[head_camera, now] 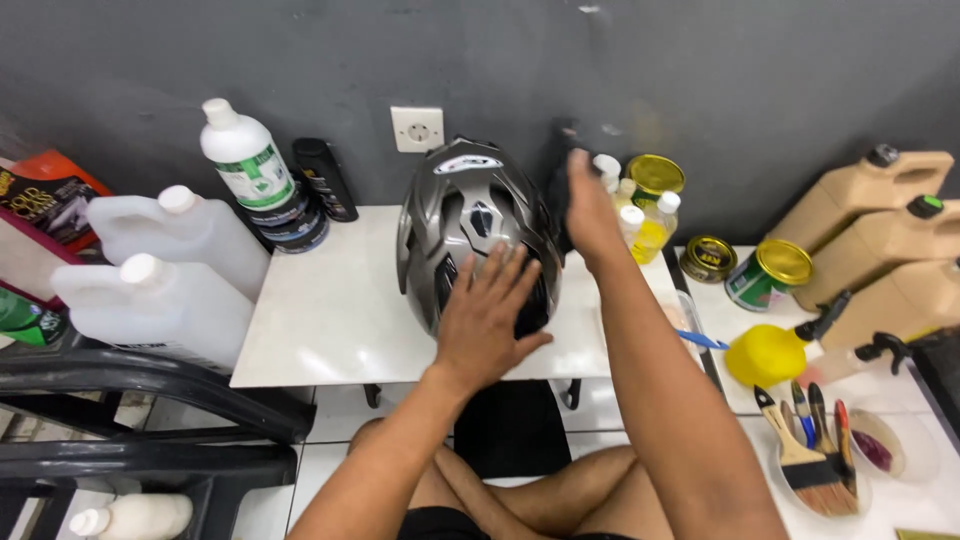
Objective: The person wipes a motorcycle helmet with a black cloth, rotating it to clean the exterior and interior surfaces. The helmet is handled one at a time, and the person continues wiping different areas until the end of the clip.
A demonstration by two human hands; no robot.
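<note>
A: Obs. — left hand [487,318] lies flat on the near face of the grey helmet [473,230], fingers spread, grasping nothing. The right hand [590,212] is raised edge-on at the helmet's right flank, near a dark object behind it; I cannot tell whether it grips anything.

B: Helmet position?

A: It sits on the white tabletop [330,300], close to the near edge, with the wall socket [417,129] straight behind it.

B: Risks?

A: The shell is rounded and looks glossy, and only a flat palm steadies it — my judgement is that a hard push could slide it toward the near edge. Just right of the helmet stand small bottles of yellow liquid [648,232] and a gold-lidded jar [654,177]; the right forearm could knock them over. The white jugs [180,260] left of the helmet stand well apart, low risk.
</note>
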